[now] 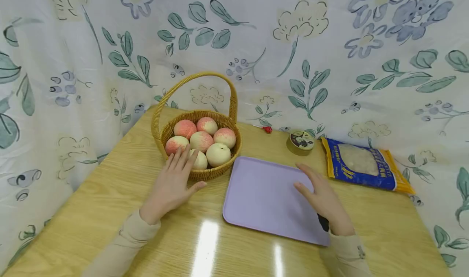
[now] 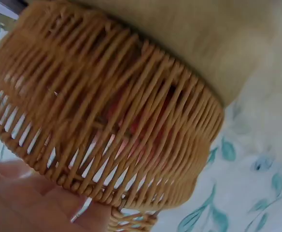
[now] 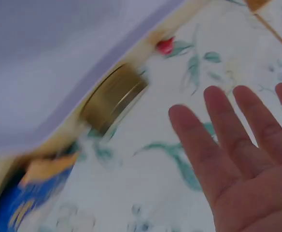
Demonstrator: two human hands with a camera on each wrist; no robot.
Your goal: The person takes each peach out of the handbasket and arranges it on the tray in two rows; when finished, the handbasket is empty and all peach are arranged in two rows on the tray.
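A wicker basket point(image 1: 216, 172) with a tall arched handle holds several pink and cream peaches point(image 1: 201, 141). My left hand point(image 1: 173, 187) reaches over the basket's near rim with its fingers stretched out, its fingertips overlapping the front peaches in the head view. In the left wrist view the woven side of the basket point(image 2: 131, 121) fills most of the frame, with the fingers at its rim. My right hand point(image 1: 323, 199) hovers over the right part of a lilac tray point(image 1: 267, 195). Its fingers are spread and hold nothing, as the right wrist view also shows.
Behind the tray stands a round gold tin point(image 1: 300, 142) with a picture lid. A blue and yellow food packet point(image 1: 360, 165) lies to its right. A small red item point(image 1: 267, 129) is at the table's back edge, before a floral curtain point(image 1: 256, 45).
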